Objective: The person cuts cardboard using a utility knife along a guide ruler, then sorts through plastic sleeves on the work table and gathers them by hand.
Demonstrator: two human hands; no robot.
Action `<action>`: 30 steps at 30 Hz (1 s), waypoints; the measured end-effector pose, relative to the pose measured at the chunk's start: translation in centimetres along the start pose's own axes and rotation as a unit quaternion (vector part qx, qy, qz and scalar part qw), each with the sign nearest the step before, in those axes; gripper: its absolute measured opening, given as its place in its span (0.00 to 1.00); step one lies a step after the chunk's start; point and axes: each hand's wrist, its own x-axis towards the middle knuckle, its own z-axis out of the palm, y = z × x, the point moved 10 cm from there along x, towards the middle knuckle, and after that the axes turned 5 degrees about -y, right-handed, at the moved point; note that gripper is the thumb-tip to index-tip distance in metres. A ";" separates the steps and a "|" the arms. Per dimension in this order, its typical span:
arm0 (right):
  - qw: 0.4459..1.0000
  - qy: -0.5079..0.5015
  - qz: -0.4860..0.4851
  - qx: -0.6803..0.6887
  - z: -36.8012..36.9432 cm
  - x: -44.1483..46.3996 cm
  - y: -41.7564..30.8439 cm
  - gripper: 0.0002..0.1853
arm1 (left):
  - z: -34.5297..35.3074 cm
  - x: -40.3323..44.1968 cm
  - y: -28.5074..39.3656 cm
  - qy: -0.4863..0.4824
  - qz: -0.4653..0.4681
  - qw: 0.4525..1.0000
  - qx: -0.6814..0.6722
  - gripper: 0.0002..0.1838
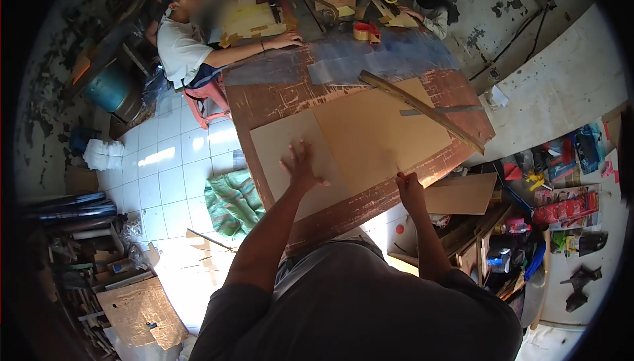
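Item 1: tan sheet [370, 136], flat on the surface [323, 225]; landmark for all entries. Probably cardboard: light for its size, fairly stiff, apt to flex if lifted by one corner, likely to crease under a hard pinch. Best hold: opposite edges, your palms supporting beneath.

Item 2: grey sheet [277, 138], flat, along the left side of the tan sheet; whether joined to it or only abutting, cannot tell. Likely similar board, smooth enough to slide unless you press it down.

Item 3: your left hand [302, 168], palm down on the grey sheet, fingers spread, grasping nothing.

Item 4: your right hand [411, 190], at the tan sheet's near edge, fingers curled in; whether they grip anything, cannot tell.

Item 5: wooden bar [422, 110], slanting over the tan sheet's right part; rigid, likely the heaviest piece here. Lift it off before shifting the sheet.
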 end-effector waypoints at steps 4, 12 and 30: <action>1.000 0.009 -0.021 0.013 0.2 4.3 2.1 0.16 | 0.4 -0.6 -0.8 0.038 0.035 0.999 0.000 0.78; 0.990 0.024 -0.136 -0.011 -2.5 10.2 2.2 0.11 | -0.1 -1.5 0.2 0.042 -0.007 0.996 0.073 0.68; 0.933 -0.116 -0.339 0.021 -3.1 17.2 5.0 0.21 | 0.0 1.4 1.5 0.242 -0.263 0.931 -0.069 0.40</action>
